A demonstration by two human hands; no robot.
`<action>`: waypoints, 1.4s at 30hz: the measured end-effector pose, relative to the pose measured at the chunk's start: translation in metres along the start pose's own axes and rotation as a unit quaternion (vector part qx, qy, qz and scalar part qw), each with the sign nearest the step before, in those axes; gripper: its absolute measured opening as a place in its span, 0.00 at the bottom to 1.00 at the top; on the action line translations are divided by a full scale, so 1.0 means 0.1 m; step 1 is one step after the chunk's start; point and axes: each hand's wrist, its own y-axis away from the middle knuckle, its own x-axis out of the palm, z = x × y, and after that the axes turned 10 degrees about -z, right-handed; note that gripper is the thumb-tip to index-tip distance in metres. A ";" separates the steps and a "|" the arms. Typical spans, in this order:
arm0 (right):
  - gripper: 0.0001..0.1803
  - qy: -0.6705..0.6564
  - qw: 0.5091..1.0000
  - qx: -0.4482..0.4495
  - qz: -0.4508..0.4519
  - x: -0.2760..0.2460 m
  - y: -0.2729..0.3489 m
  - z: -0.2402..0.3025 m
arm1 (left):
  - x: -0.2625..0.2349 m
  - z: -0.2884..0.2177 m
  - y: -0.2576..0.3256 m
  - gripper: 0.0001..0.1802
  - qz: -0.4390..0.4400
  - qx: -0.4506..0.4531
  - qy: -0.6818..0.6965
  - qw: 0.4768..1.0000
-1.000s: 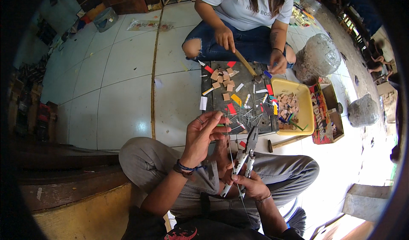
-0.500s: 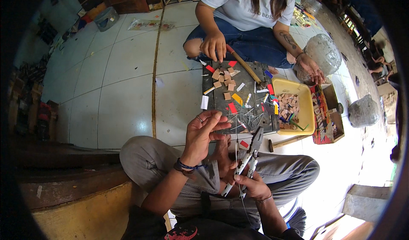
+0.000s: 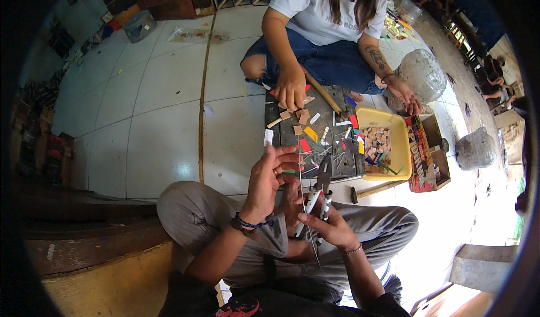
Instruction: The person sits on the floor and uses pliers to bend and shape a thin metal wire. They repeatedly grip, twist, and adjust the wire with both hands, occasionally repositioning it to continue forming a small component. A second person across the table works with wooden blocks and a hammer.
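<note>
In my right hand (image 3: 333, 228) is a pair of pliers (image 3: 311, 203) with worn white handles and dark jaws pointing away from me. A thin metal wire (image 3: 301, 176) runs upright beside the pliers, its lower end trailing below my right hand. My left hand (image 3: 266, 177) is raised left of the wire, thumb apart from the stretched fingers. Its fingertips come close to the wire; whether they touch it I cannot tell. Beyond my hands, a dark board (image 3: 332, 168) carries small brown square pieces (image 3: 298, 130), coloured strips and loose wires.
Across the board sits a person in a white shirt (image 3: 337, 7), one hand over the brown pieces. A wooden-handled hammer (image 3: 323, 96) lies on the board. To the right stand a yellow basin (image 3: 408, 148) of pieces and a cardboard box (image 3: 441, 171). Another hammer (image 3: 374, 190) lies nearer me.
The pliers have shifted left and their handles are closer together. My left thumb and fingers have spread apart. The other person's hand has come down over the brown pieces.
</note>
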 end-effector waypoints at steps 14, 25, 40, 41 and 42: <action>0.21 0.074 0.987 0.009 -0.140 -0.04 -0.07 -0.04 | 0.02 0.28 0.04 0.20 0.042 0.033 -0.181 0.982; 0.22 0.169 0.973 0.006 -0.161 -0.19 -0.04 -0.08 | 0.01 0.44 0.05 0.18 0.047 0.083 -0.208 0.974; 0.25 0.210 0.966 -0.009 -0.151 -0.15 -0.09 -0.10 | 0.03 0.47 0.10 0.17 0.030 0.151 -0.296 0.943; 0.26 0.214 0.965 -0.017 -0.153 -0.15 -0.09 -0.10 | 0.03 0.46 0.10 0.17 0.032 0.164 -0.304 0.938; 0.27 0.216 0.964 -0.010 -0.155 -0.15 -0.09 -0.10 | 0.03 0.46 0.09 0.17 0.032 0.167 -0.305 0.937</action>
